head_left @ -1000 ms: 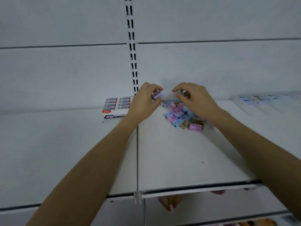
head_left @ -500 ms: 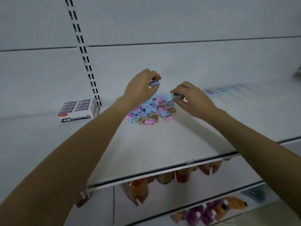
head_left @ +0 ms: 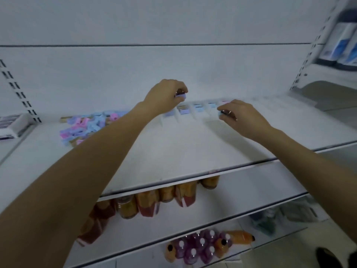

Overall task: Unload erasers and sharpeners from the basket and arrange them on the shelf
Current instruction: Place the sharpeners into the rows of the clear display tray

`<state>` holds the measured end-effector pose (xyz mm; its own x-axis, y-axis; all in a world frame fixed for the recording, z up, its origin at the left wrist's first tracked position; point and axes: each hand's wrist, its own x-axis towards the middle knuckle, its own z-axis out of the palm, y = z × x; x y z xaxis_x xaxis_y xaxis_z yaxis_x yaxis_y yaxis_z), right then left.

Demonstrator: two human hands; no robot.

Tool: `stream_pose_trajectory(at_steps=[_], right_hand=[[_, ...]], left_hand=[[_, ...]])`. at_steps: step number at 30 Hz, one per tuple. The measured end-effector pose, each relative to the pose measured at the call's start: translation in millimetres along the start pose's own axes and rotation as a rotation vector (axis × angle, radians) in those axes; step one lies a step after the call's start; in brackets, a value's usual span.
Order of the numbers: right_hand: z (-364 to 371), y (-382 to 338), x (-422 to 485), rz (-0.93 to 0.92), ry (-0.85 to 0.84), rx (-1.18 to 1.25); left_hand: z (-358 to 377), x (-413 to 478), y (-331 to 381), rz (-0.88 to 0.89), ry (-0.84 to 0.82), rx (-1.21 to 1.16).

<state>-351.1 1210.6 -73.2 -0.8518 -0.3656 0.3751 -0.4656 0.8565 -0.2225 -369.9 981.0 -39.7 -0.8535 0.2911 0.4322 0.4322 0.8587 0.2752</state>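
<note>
- While the pile of sharpeners [head_left: 87, 126] lay directly under both hands half a second ago, it now sits well off to the left on the shelf [head_left: 193, 151]. The hands have travelled right and the view has swung with them.
- The left hand [head_left: 166, 95] still pinches a lilac sharpener [head_left: 182, 96] between thumb and fingertips. It now holds it raised above the left part of the row of sharpeners [head_left: 199, 108] that stands along the far side of the shelf.
- The right hand [head_left: 241, 118] has dropped low, close to the shelf surface on the near side of the row's right end. It grips a small dark-and-blue piece [head_left: 224, 113], probably another sharpener, though blur hides its shape.
- The eraser box [head_left: 11, 124] has slid to the far left edge of the view and remains left of the pile.
- Picking from the pile looks finished for this round, and the placing step is starting, with one piece per hand to add to the row.
- The right hand seems nearer to letting go, while the left must still come down to the shelf.
- Setting the pieces down so close to the row risks tipping the small ones already standing there.
- Much of the pile is still unsorted, so a good share of the arranging remains. The basket is not in view.
</note>
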Motion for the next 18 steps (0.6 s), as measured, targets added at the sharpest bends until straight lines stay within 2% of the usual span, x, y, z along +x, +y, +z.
stream_pose_trajectory(at_steps=[6,12,18], right_hand=[[-4.2,28.8,13.8,0.004,0.032,0.054],[8.5,57.0,30.9,0.057,0.029,0.062],[10.3,80.4,58.7,0.004,0.050,0.070]], left_hand=[[16.7,36.4,15.6,0.021,-0.046,-0.024],[39.0,67.5,10.1,0.018,-0.061,-0.144],[70.9,81.8,12.2,-0.032,-0.024,-0.268]])
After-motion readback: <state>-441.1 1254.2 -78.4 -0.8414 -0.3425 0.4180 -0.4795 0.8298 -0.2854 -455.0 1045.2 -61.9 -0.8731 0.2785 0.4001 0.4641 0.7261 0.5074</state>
